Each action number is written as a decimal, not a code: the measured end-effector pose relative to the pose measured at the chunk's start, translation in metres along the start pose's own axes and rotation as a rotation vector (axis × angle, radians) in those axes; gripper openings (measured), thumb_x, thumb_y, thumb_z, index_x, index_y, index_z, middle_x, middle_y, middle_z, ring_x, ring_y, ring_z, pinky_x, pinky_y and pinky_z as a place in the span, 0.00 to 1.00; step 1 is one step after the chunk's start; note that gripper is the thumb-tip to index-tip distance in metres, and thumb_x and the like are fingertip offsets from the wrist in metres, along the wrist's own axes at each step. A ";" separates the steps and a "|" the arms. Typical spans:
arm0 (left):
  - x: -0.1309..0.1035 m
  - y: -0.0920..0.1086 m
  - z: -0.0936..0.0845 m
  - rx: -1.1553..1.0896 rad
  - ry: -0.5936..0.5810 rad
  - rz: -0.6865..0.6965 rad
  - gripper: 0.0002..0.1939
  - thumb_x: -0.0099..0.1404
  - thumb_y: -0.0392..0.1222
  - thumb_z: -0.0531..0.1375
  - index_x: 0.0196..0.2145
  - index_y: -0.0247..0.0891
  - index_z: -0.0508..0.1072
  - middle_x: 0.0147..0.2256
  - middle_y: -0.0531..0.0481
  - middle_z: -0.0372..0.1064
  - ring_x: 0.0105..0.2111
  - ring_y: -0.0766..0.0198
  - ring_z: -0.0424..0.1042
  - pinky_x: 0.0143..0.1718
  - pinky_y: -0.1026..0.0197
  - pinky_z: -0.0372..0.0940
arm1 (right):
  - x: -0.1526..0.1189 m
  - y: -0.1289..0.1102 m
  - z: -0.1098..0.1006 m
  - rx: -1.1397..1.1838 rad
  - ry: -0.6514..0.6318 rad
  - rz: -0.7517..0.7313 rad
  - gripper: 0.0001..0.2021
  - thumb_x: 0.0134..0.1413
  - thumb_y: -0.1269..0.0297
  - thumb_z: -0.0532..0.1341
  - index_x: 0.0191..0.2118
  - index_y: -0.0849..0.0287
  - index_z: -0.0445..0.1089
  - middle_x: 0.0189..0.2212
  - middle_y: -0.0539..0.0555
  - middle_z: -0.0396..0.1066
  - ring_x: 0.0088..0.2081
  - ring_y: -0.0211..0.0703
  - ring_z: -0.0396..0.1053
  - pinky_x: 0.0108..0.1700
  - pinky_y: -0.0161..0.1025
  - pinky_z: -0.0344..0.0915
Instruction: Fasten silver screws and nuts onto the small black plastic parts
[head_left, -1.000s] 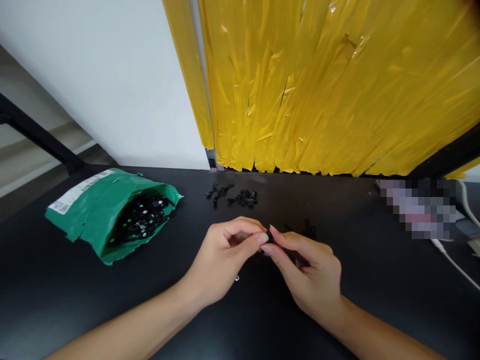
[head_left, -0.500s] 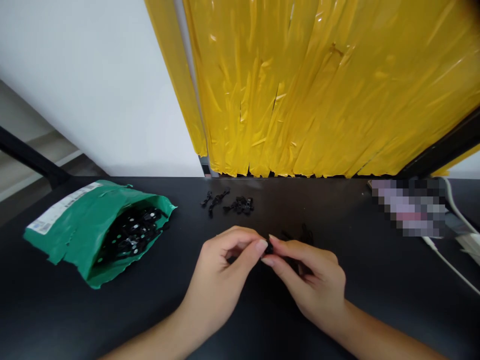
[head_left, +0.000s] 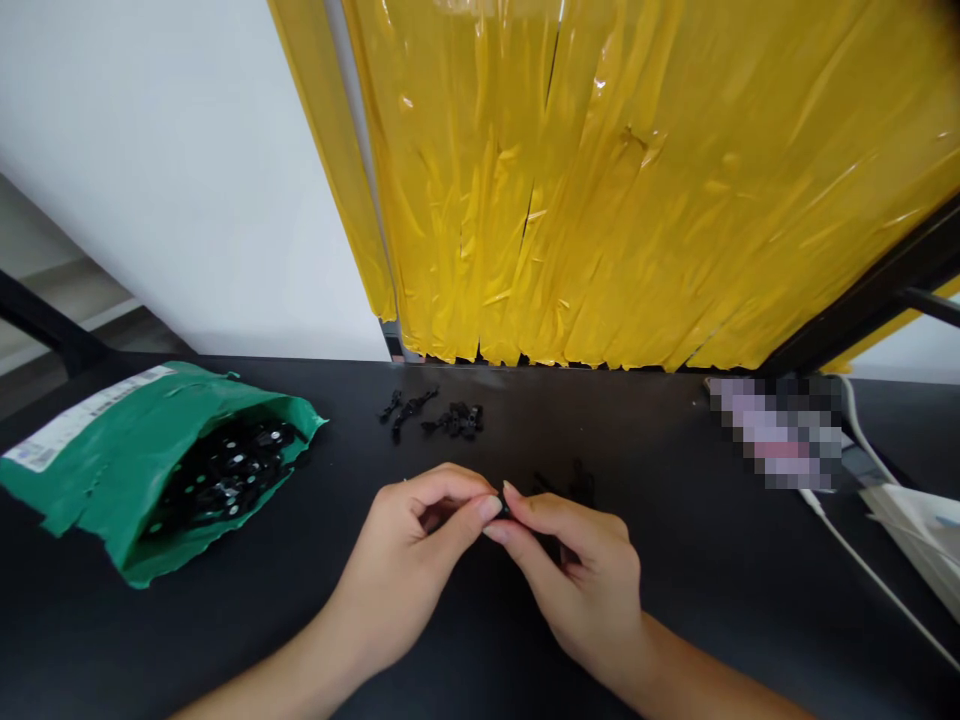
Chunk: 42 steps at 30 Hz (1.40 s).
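My left hand [head_left: 416, 555] and my right hand [head_left: 581, 560] meet fingertip to fingertip over the black table. Both pinch one small black part [head_left: 503, 507], mostly covered by the fingers, so its exact kind is not visible. Just behind my right hand lie more dark pieces [head_left: 577, 484], partly hidden by it. Farther back, small black plastic pieces [head_left: 457, 419] sit in a little group, with some joined-looking ones [head_left: 412, 408] to their left. On the left, a torn green plastic bag [head_left: 150, 420] lies with its mouth facing right, full of similar black pieces [head_left: 236, 465].
A blurred-out phone-like object [head_left: 780, 430] rests at the back right, with a white cable [head_left: 862, 560] running from it. A white box-like item [head_left: 919, 530] is at the right edge. Yellow plastic sheeting [head_left: 562, 200] and a white panel [head_left: 202, 200] rise behind the table [head_left: 645, 420].
The whole view has shifted, so things appear farther left and slightly lower. Both hands keep their pinch on the small black part, with little visible finger movement.
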<state>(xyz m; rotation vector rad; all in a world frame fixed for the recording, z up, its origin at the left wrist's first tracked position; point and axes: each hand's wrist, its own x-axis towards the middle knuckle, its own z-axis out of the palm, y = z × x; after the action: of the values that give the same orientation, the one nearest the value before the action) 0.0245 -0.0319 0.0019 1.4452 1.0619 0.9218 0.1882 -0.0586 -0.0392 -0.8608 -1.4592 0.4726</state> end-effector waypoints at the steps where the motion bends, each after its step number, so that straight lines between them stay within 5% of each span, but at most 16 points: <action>1: 0.000 0.000 0.000 -0.030 -0.006 -0.012 0.07 0.67 0.44 0.68 0.34 0.40 0.84 0.35 0.48 0.81 0.37 0.61 0.78 0.40 0.63 0.72 | 0.001 0.000 0.000 0.002 0.000 -0.002 0.13 0.58 0.74 0.71 0.46 0.51 0.83 0.34 0.52 0.85 0.29 0.44 0.82 0.31 0.35 0.81; 8: -0.001 0.001 0.000 -0.213 0.030 -0.028 0.09 0.64 0.46 0.71 0.43 0.45 0.84 0.38 0.50 0.83 0.38 0.63 0.81 0.41 0.66 0.74 | 0.003 0.000 -0.003 0.009 0.020 -0.043 0.17 0.58 0.74 0.71 0.51 0.49 0.82 0.37 0.52 0.86 0.31 0.45 0.84 0.33 0.34 0.82; 16: -0.002 -0.002 0.002 0.097 0.065 0.136 0.13 0.76 0.48 0.59 0.38 0.42 0.81 0.37 0.50 0.78 0.38 0.64 0.76 0.42 0.64 0.69 | 0.002 0.007 -0.008 -0.028 0.057 0.019 0.22 0.54 0.77 0.72 0.52 0.47 0.82 0.37 0.50 0.86 0.31 0.43 0.84 0.37 0.34 0.83; 22: -0.002 -0.005 0.001 0.191 0.041 0.244 0.11 0.74 0.42 0.62 0.34 0.39 0.80 0.36 0.49 0.78 0.38 0.64 0.76 0.42 0.63 0.68 | -0.001 0.006 -0.006 -0.026 0.018 0.001 0.21 0.55 0.77 0.72 0.51 0.48 0.82 0.38 0.49 0.86 0.32 0.40 0.84 0.38 0.30 0.81; 29: -0.001 -0.005 -0.003 0.008 -0.003 0.062 0.08 0.68 0.41 0.66 0.32 0.38 0.83 0.34 0.49 0.78 0.35 0.65 0.76 0.38 0.65 0.69 | -0.005 0.004 -0.004 -0.021 -0.024 0.021 0.18 0.57 0.77 0.71 0.50 0.49 0.82 0.37 0.48 0.85 0.31 0.36 0.82 0.36 0.26 0.78; 35: 0.000 -0.003 0.002 -0.222 -0.107 -0.027 0.07 0.70 0.44 0.66 0.42 0.41 0.84 0.43 0.50 0.82 0.45 0.63 0.79 0.49 0.64 0.72 | -0.001 0.006 -0.003 -0.006 -0.026 0.003 0.21 0.58 0.77 0.70 0.51 0.43 0.81 0.35 0.43 0.84 0.33 0.33 0.82 0.39 0.25 0.78; 39: 0.001 0.005 -0.014 0.068 -0.116 -0.008 0.11 0.72 0.47 0.62 0.40 0.40 0.82 0.38 0.50 0.82 0.40 0.62 0.80 0.43 0.62 0.72 | -0.001 0.008 -0.003 0.010 -0.061 0.076 0.29 0.59 0.76 0.70 0.62 0.41 0.73 0.34 0.42 0.84 0.32 0.33 0.82 0.42 0.26 0.79; 42: 0.001 0.011 -0.054 0.594 -0.001 0.077 0.10 0.70 0.50 0.64 0.39 0.43 0.80 0.37 0.53 0.82 0.38 0.60 0.80 0.42 0.60 0.70 | -0.002 0.007 -0.004 0.000 -0.070 0.176 0.25 0.62 0.71 0.68 0.61 0.42 0.72 0.30 0.41 0.81 0.26 0.31 0.79 0.35 0.26 0.78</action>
<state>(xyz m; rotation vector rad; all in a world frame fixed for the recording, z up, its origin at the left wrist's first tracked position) -0.0244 -0.0148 0.0201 1.9798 1.3569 0.6818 0.1940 -0.0561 -0.0454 -0.9862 -1.4535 0.6392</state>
